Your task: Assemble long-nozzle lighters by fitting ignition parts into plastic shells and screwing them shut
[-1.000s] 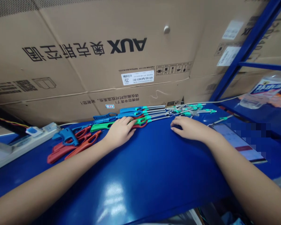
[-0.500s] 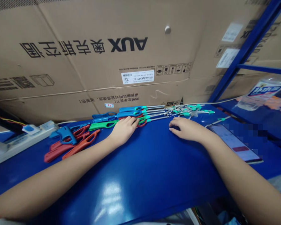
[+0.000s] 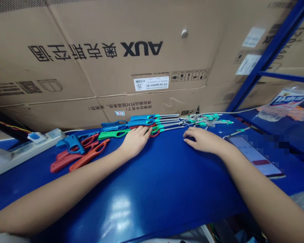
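Left hand (image 3: 134, 142) lies flat, fingers together, resting on the long-nosed lighters (image 3: 142, 123). Right hand (image 3: 202, 140) lies open on the blue bench (image 3: 167, 175), just beside green-tipped metal parts (image 3: 206, 118).

the left hand (image 3: 135, 142) has slid a little to the right along the row of lighters; its fingertips (image 3: 148, 131) now lie nearer the loop handle of the red lighter (image 3: 155, 134); more of the green lighter (image 3: 113, 135) shows beside the hand; the head view has turned slightly, so the print on the cardboard carton (image 3: 96, 67) sits more level.
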Demonstrator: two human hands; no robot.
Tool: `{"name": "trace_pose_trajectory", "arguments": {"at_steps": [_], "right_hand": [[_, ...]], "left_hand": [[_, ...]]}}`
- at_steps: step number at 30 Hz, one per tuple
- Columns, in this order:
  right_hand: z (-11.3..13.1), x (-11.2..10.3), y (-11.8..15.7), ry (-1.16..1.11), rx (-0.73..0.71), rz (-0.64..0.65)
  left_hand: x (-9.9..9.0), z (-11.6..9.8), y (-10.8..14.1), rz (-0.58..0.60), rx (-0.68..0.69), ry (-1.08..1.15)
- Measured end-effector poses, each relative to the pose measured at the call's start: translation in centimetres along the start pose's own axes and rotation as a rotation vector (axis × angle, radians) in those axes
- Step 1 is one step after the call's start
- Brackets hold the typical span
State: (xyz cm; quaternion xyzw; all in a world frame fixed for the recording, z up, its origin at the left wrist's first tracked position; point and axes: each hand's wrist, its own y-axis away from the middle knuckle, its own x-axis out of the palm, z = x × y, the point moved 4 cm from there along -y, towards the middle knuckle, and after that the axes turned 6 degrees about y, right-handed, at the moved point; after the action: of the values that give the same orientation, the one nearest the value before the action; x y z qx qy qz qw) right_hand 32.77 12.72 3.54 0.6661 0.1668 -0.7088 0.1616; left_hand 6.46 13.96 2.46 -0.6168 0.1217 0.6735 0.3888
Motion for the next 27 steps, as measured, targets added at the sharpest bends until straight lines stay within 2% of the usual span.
{"name": "trace_pose_trajectory", "arguments": {"at_steps": [5, 9, 14, 18, 20, 22, 24, 27], "right_hand": [[-0.4, 0.0, 0.0, 0.000, 0.016, -0.032], [-1.6, -0.9, 0.0, 0.023, 0.113, -0.109], [-2.0, -2.1, 0.4, 0.029, 0.186, -0.119], [-0.6, -2.3, 0.5, 0.011, 0.196, -0.111], [0.6, -1.9, 0.3, -0.008, 0.123, -0.109], [2.0, -1.2, 0.0, -0.047, -0.020, -0.131], [3.4, -0.4, -0.3, -0.104, -0.165, -0.174], [4.9, 0.8, -0.7, -0.180, -0.285, -0.206]], "left_hand": [[-0.4, -0.1, 0.1, -0.011, -0.017, 0.020], [-1.6, -0.8, 1.1, -0.033, -0.028, 0.043], [-4.8, -2.1, 4.8, -0.026, -0.032, 0.149], [-7.0, -0.9, 7.9, -0.024, -0.088, 0.251], [-7.4, 0.3, 8.9, -0.067, -0.122, 0.305], [-7.1, 1.2, 9.7, -0.095, -0.158, 0.329], [-6.3, 1.4, 10.1, -0.064, -0.180, 0.325], [-5.2, 1.0, 10.5, 0.033, -0.202, 0.332]]}}
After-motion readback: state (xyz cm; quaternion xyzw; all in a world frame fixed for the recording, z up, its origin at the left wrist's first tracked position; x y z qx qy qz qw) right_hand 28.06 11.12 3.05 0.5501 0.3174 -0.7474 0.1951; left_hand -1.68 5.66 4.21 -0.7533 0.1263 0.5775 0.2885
